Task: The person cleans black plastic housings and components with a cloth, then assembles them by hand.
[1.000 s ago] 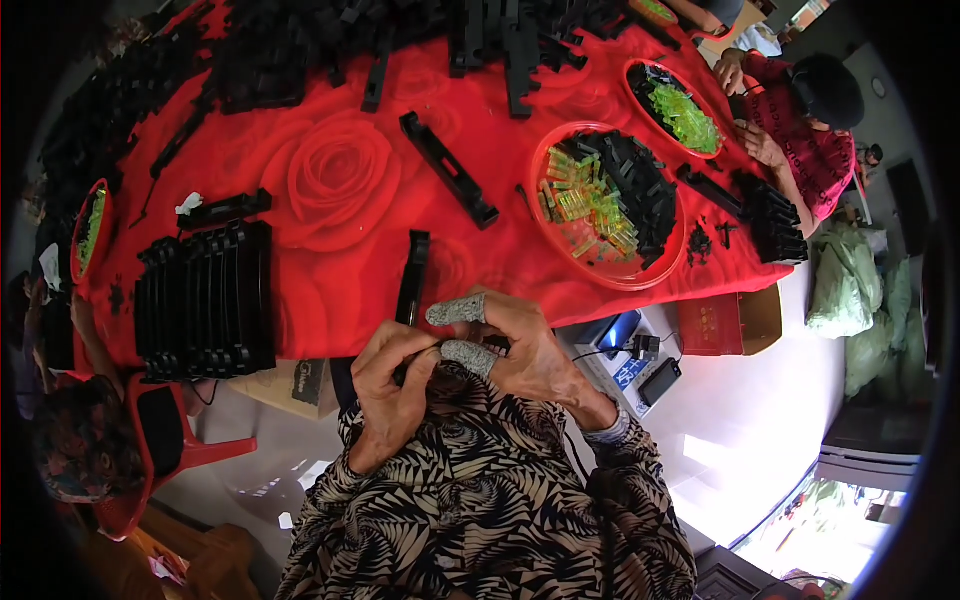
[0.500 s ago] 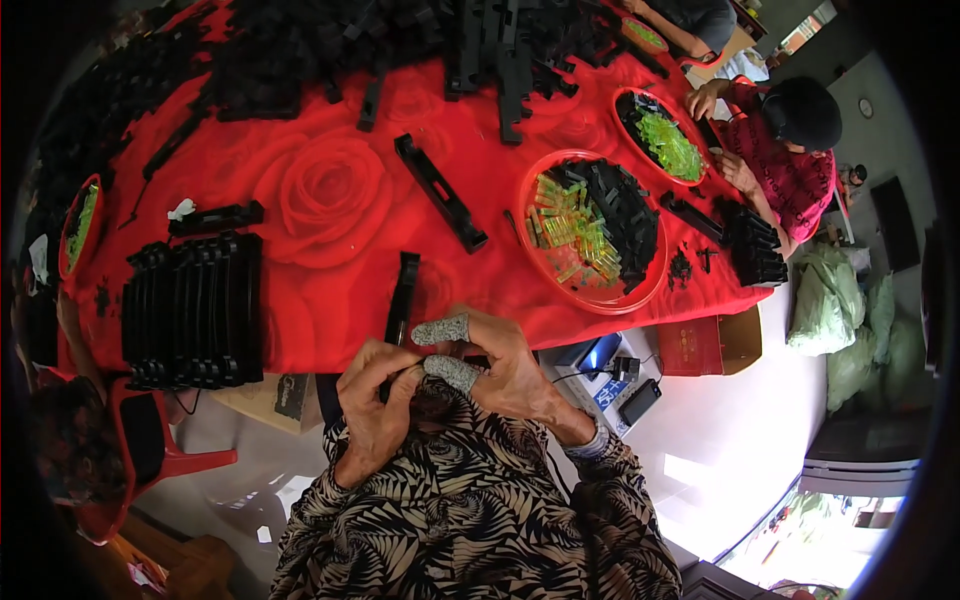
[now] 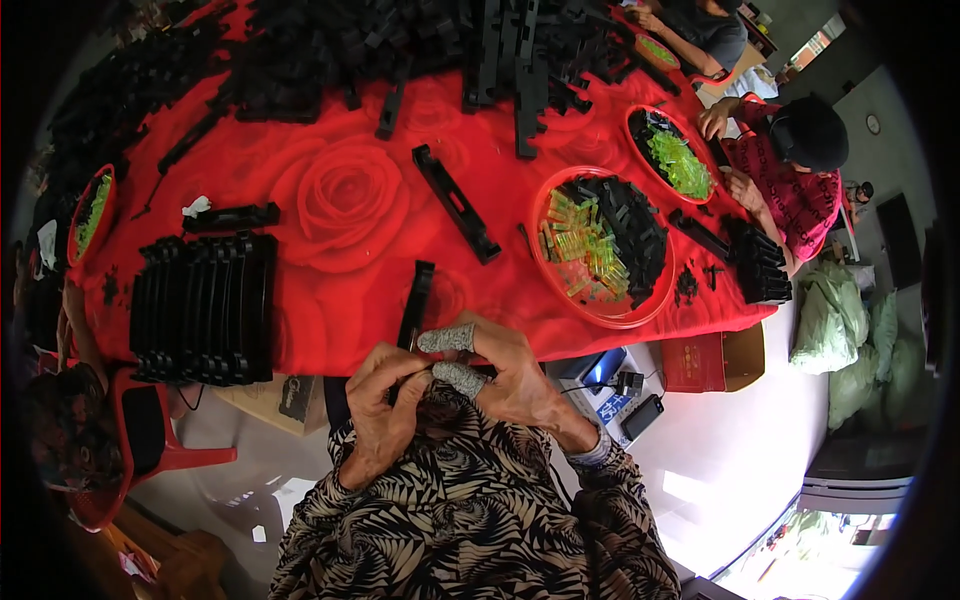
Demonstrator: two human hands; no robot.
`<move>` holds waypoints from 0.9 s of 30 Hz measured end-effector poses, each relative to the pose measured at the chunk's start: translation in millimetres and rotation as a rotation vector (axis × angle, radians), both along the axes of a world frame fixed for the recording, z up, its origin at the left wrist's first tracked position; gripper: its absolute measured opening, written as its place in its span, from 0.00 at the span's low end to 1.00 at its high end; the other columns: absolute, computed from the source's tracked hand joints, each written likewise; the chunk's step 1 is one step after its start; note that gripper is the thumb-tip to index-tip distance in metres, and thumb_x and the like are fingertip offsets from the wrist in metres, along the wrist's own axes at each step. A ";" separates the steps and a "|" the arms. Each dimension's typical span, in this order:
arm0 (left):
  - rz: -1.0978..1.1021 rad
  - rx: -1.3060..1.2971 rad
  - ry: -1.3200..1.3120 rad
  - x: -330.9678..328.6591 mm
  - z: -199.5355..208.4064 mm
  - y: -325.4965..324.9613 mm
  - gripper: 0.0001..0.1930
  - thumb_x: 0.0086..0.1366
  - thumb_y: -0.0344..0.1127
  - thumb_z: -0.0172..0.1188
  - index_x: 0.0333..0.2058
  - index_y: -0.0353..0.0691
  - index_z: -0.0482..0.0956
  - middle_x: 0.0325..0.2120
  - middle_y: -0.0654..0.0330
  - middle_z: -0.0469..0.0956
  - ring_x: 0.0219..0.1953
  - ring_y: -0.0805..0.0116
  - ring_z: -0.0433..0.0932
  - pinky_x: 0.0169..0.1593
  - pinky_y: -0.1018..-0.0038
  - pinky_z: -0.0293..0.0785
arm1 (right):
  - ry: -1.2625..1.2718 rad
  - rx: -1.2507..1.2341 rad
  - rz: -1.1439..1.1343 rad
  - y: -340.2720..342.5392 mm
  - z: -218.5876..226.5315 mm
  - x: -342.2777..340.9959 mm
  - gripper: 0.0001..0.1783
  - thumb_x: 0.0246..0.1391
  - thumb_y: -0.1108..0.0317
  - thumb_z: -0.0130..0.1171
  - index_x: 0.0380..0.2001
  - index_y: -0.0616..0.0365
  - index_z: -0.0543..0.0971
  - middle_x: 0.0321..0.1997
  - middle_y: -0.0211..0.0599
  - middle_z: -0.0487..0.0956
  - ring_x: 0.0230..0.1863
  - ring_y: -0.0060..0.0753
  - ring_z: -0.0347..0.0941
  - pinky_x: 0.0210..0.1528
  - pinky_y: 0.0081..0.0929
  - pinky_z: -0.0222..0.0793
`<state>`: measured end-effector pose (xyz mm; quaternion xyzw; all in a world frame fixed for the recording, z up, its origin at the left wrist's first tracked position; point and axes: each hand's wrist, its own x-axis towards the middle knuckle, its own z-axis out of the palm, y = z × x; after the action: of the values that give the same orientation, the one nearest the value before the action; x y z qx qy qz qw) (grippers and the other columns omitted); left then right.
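Note:
Close to my body at the table's near edge, my left hand [image 3: 385, 408] is closed around the lower end of a slim black plastic bar [image 3: 415, 300]. The bar's upper part points away over the red cloth. My right hand [image 3: 507, 375] meets it from the right, its thumb and forefinger in grey fabric finger covers [image 3: 447, 340]. Those two fingers bend together against the bar's lower end; whatever lies between them is hidden. Beyond the hands another black plastic bar [image 3: 455, 205], with a long slot, lies slantwise on the cloth.
A red bowl [image 3: 540, 285] of yellow-green vials and black pieces stands right of my hands. Stacked black bars [image 3: 205, 310] lie left. A heap of black parts [image 3: 340, 50] covers the far side. A co-worker [image 3: 790, 190] sits at the right. A red chair [image 3: 190, 462] stands lower left.
The whole view has shifted slightly, so the table things sit a little lower and further right. Both hands keep nearly the same grip at the bar.

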<state>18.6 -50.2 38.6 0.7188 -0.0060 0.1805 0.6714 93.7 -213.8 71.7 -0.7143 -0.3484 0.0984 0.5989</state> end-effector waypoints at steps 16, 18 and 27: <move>0.083 0.021 -0.059 -4.0 0.0 8.2 0.09 0.55 0.16 0.61 0.36 0.30 0.79 0.28 0.57 0.76 0.29 0.71 0.75 0.34 0.79 0.70 | -0.100 0.017 -0.057 19.9 5.6 -4.7 0.21 0.47 0.80 0.65 0.47 0.61 0.77 0.34 0.38 0.74 0.33 0.35 0.74 0.34 0.27 0.70; 0.086 0.098 -0.105 0.7 6.1 9.2 0.10 0.55 0.15 0.60 0.36 0.30 0.79 0.29 0.55 0.77 0.30 0.68 0.77 0.36 0.78 0.72 | -0.137 0.032 -0.035 19.1 3.5 -1.1 0.24 0.46 0.85 0.59 0.49 0.62 0.75 0.36 0.42 0.73 0.37 0.40 0.74 0.39 0.28 0.71; 0.167 0.151 0.148 -17.4 8.4 31.6 0.15 0.56 0.21 0.60 0.44 0.31 0.76 0.44 0.53 0.72 0.40 0.68 0.75 0.43 0.76 0.73 | 0.602 0.155 -0.240 -29.0 -6.1 18.5 0.26 0.46 0.86 0.63 0.51 0.62 0.75 0.41 0.32 0.76 0.34 0.22 0.74 0.29 0.18 0.74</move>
<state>1.3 -18.7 47.0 0.7765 0.0898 0.1813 0.5968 112.2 -242.8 65.6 -0.6416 -0.0755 0.2071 0.7347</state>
